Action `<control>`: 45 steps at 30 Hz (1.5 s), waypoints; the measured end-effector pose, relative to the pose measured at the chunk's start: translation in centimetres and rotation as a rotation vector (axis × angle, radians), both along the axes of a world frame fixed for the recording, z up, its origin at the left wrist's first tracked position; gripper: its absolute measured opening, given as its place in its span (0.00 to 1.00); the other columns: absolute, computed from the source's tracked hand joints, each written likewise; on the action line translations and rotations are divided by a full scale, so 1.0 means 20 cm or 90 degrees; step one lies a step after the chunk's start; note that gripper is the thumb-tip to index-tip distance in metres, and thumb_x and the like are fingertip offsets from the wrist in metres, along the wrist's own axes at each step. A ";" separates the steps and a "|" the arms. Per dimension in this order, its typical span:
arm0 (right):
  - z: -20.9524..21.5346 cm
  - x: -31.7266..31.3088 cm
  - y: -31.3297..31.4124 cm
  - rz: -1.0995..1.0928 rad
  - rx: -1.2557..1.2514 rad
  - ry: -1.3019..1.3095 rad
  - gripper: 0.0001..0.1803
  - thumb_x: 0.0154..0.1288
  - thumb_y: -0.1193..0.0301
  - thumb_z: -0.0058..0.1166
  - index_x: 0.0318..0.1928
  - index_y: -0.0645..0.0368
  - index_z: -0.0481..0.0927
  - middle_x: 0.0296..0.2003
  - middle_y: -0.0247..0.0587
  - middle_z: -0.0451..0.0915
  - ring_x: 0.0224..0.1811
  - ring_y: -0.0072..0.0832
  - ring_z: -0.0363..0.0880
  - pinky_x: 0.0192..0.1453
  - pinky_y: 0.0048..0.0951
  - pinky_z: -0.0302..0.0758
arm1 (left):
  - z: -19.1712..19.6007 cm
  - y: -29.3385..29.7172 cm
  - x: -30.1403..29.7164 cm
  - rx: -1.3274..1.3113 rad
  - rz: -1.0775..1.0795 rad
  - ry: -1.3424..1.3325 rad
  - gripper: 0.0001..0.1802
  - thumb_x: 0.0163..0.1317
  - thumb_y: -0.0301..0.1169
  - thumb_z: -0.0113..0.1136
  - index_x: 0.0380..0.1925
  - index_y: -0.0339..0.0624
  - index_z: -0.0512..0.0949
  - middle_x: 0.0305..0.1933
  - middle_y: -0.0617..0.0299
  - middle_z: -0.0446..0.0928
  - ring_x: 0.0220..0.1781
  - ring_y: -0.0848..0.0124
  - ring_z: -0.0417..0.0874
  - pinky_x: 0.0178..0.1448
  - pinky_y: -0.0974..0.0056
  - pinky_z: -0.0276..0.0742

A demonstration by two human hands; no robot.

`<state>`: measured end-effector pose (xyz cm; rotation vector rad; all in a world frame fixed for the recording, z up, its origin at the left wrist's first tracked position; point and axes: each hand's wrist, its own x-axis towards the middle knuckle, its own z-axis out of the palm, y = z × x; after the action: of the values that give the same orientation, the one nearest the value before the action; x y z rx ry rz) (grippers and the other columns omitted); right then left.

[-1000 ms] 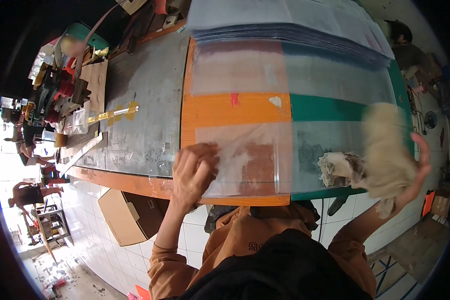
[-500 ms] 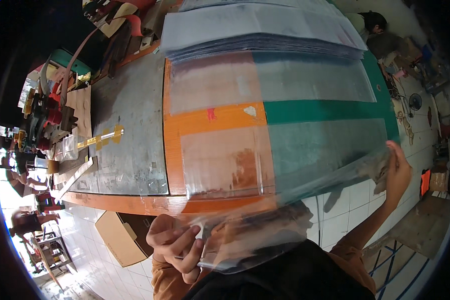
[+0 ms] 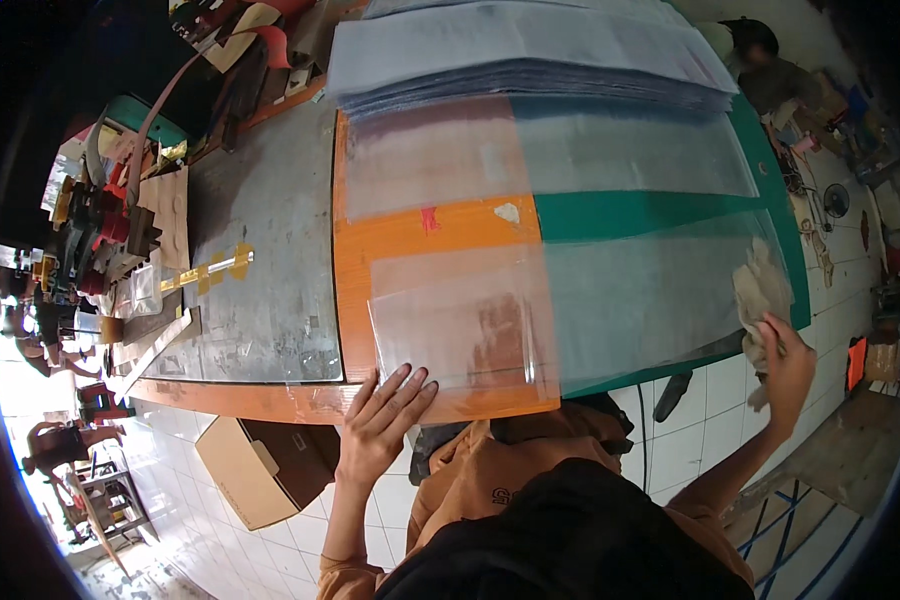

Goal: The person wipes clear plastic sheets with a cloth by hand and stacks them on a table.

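Along the desk's [image 3: 354, 290] near edge, your left hand [image 3: 378, 425] lies with fingers extended, gripping nothing, on the near-left part of a clear sheet [image 3: 650, 290]. It's spread but skewed over a lower sheet [image 3: 398, 274]; squaring and wiping seem left. Near the right corner, your right hand [image 3: 792, 362] has its fingers closed on a rag [image 3: 760, 285].
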<state>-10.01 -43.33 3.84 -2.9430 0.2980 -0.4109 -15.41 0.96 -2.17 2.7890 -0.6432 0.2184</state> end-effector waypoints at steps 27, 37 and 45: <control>-0.31 0.47 -0.21 -0.072 -0.156 -0.064 0.13 0.60 0.75 0.47 0.45 0.56 0.77 0.49 0.43 0.72 0.50 0.43 0.70 0.56 0.39 0.68 | -0.27 0.05 -0.08 0.047 0.059 -0.325 0.21 0.67 0.47 0.37 0.29 0.55 0.80 0.32 0.74 0.82 0.38 0.80 0.82 0.47 0.74 0.63; -0.17 0.47 -0.24 -0.075 0.481 -0.373 0.23 0.66 0.59 0.44 0.57 0.57 0.67 0.56 0.42 0.67 0.54 0.28 0.67 0.56 0.25 0.63 | -0.06 -0.06 -0.07 0.071 0.031 -0.255 0.04 0.52 0.35 0.61 0.30 0.56 0.81 0.36 0.74 0.81 0.37 0.84 0.80 0.44 0.72 0.60; 0.12 0.12 0.01 0.100 0.759 -0.473 0.25 0.64 0.61 0.44 0.56 0.65 0.65 0.54 0.46 0.67 0.55 0.35 0.65 0.59 0.35 0.62 | -0.02 -0.19 0.04 -0.249 0.127 -0.062 0.10 0.34 0.23 0.62 0.16 0.45 0.70 0.18 0.66 0.63 0.25 0.67 0.66 0.37 0.62 0.55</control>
<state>-7.59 -43.20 6.21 -1.5168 0.1216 -0.8648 -14.62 -2.88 -2.56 2.4696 -0.2998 0.4685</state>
